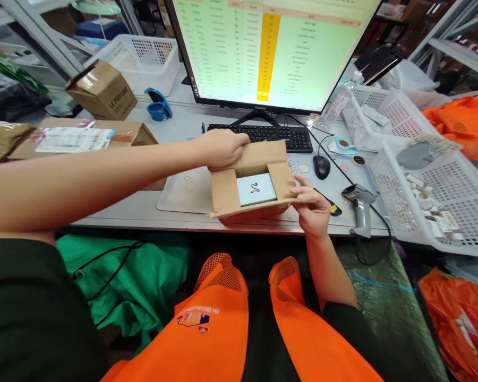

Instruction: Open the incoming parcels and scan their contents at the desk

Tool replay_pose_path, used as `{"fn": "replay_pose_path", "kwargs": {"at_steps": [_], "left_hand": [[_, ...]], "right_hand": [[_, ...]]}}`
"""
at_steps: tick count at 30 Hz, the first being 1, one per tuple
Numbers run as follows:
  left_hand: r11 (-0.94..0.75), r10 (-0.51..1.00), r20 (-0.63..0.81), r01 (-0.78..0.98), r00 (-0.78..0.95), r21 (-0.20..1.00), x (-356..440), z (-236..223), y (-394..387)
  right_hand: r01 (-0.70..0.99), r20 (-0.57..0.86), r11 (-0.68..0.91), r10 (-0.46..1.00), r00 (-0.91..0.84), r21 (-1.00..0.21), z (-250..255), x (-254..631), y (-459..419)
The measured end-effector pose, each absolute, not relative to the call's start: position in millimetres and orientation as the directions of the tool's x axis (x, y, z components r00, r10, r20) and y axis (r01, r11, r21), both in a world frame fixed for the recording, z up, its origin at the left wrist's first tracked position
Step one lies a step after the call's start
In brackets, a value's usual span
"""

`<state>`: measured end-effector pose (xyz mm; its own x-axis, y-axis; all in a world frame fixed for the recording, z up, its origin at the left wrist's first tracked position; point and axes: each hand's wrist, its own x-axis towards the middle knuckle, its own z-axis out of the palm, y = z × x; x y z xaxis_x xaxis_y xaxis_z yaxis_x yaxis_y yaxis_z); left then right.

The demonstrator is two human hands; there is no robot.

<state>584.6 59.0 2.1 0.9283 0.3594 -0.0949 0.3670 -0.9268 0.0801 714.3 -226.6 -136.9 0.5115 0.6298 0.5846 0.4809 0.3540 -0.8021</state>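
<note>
An open cardboard box (225,193) stands at the desk's front edge with its flaps folded outward. Inside lies a pale blue box (265,195) with a black squiggle on its top. My left hand (226,147) is closed on the far left corner of the cardboard, by the back flap. At the right front corner, my right hand (311,208) grips the flap between thumb and fingers. A black keyboard (298,139) is just behind the box, and a black knife-like tool with a yellow part (334,210) lies partly hidden beside my right hand.
A monitor (223,53) stands behind the keyboard. To the right are a mouse (322,167), a barcode scanner (360,204) with its cable, and white baskets (474,201). Cartons (103,95) and a blue round container (158,109) occupy the left side.
</note>
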Motion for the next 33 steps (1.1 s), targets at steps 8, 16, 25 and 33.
{"fn": "replay_pose_path", "kwargs": {"at_steps": [8,16,25,33], "left_hand": [[-0.994,-0.001,0.246,-0.027,0.969,0.102,540.3,-7.0,21.2],[-0.941,0.208,0.459,0.048,0.864,0.336,463.3,-60.2,-8.3],[-0.956,0.254,0.002,0.251,0.967,0.151,470.1,9.3,-14.2],[-0.984,0.161,-0.324,0.125,0.932,-0.128,577.3,15.5,-50.4]], "right_hand": [[0.611,0.276,0.185,0.960,0.057,-0.770,-54.9,751.5,-251.0],[0.686,0.174,0.239,0.971,-0.164,-0.688,-31.4,743.7,-189.9],[0.333,0.436,0.282,0.586,0.682,-0.900,-136.3,726.4,-218.2],[0.217,0.197,0.100,0.847,0.494,-0.971,-181.8,730.1,-213.0]]}}
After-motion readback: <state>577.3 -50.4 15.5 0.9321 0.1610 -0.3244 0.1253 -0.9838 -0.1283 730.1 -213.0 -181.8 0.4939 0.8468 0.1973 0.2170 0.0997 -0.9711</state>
